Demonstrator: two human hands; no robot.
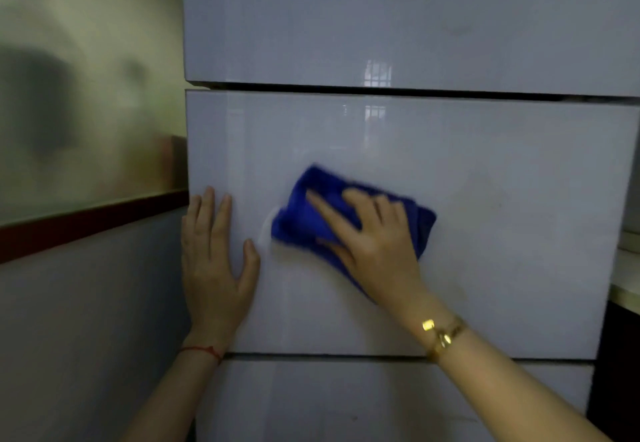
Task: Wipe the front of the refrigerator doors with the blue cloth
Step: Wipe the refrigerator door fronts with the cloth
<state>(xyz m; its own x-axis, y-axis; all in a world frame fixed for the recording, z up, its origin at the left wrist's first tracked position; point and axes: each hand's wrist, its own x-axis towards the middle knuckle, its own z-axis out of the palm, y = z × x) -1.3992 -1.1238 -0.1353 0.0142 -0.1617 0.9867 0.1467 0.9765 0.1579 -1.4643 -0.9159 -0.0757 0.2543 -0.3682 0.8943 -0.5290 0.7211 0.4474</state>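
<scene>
A glossy white refrigerator fills the view, with an upper door (pixel 415 18), a middle door (pixel 502 216) and a lower door (pixel 346 403) split by dark gaps. A folded blue cloth (pixel 301 213) lies flat against the middle door, left of its centre. My right hand (pixel 370 237) presses on the cloth with fingers spread; a gold bracelet is on that wrist. My left hand (pixel 214 261) rests flat and open on the middle door's left edge, apart from the cloth, with a red string at the wrist.
A wall (pixel 86 95) with a dark red strip (pixel 86 219) stands close on the left of the refrigerator. At the right edge a pale countertop (pixel 627 278) juts out beside the fridge, with a dark cabinet below it.
</scene>
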